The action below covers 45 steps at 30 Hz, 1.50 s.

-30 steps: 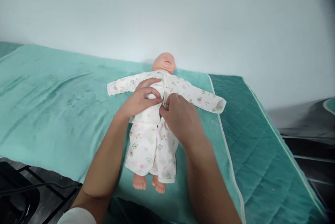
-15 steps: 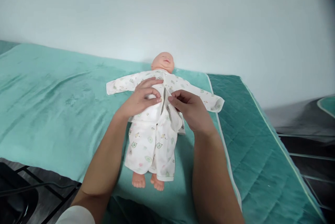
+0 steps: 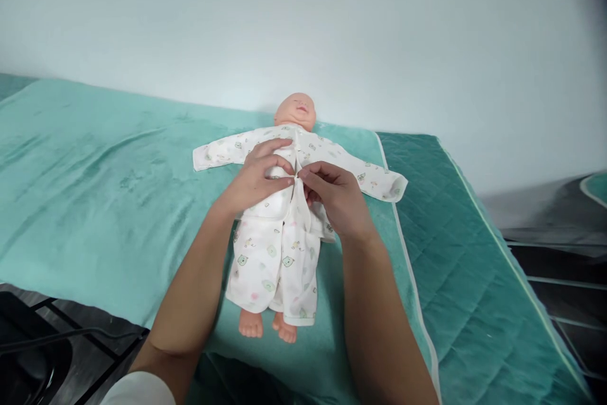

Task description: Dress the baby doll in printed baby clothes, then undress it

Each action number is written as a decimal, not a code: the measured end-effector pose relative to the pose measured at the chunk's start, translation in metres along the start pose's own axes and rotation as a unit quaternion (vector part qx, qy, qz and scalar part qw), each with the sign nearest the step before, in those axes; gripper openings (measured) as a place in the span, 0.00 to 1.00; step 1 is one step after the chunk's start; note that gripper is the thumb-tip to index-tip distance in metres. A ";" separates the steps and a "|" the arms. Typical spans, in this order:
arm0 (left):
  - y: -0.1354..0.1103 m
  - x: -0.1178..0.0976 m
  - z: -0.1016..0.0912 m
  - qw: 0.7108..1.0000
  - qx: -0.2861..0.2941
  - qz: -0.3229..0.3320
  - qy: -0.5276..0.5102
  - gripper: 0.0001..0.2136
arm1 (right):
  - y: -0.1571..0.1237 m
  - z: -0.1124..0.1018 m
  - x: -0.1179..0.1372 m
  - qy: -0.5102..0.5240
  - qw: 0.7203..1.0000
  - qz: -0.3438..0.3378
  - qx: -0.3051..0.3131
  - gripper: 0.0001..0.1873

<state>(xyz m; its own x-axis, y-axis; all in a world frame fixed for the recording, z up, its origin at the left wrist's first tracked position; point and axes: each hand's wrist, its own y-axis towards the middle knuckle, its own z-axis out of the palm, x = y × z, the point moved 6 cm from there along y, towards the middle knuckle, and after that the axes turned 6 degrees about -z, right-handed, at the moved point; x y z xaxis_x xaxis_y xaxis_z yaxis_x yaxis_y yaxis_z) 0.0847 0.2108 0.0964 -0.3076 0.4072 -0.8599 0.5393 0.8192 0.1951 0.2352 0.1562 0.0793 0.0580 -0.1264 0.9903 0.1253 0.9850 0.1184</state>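
One doll (image 3: 298, 113) face-up | left hand (image 3: 258, 182) pinching shirt (image 3: 266, 208) front edge | right hand (image 3: 337, 193) pinching opposite edge

Counted were one doll (image 3: 296, 111), one top (image 3: 275, 206), one trouser pair (image 3: 256, 259), two doll feet (image 3: 250, 324), one left hand (image 3: 256, 177), one right hand (image 3: 339, 196), one blanket (image 3: 118, 203), one quilted cover (image 3: 474, 266).
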 end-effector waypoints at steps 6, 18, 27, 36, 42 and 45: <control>0.001 0.001 -0.002 1.000 0.005 0.015 -0.014 0.02 | -0.001 0.003 0.001 -0.024 1.000 -0.004 0.001 0.11; 0.002 0.008 -0.004 0.992 0.011 -0.007 -0.125 0.06 | 0.001 0.003 -0.001 -0.011 1.000 0.003 -0.008 0.09; 0.003 0.009 -0.005 0.992 0.004 -0.005 -0.124 0.06 | 0.000 0.003 -0.001 -0.018 1.000 0.005 -0.002 0.10; 0.003 0.008 -0.006 0.997 0.030 0.007 -0.072 0.06 | 0.000 0.004 -0.001 -0.025 1.000 0.008 0.003 0.14; 0.004 0.009 -0.005 0.998 0.024 0.011 -0.053 0.07 | 0.000 0.005 0.000 -0.020 1.000 0.006 0.009 0.12; 0.004 0.008 -0.005 0.998 0.024 0.009 -0.054 0.08 | 0.000 0.004 -0.001 -0.020 1.000 0.005 0.010 0.12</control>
<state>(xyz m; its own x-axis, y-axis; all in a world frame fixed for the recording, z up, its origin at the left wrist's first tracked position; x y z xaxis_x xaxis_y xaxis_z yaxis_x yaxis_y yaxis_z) 0.0807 0.2194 0.0926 -0.2135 0.3739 -0.9026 0.5817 0.7909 0.1900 0.2310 0.1567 0.0786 0.0201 -0.1119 0.9935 0.1052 0.9884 0.1092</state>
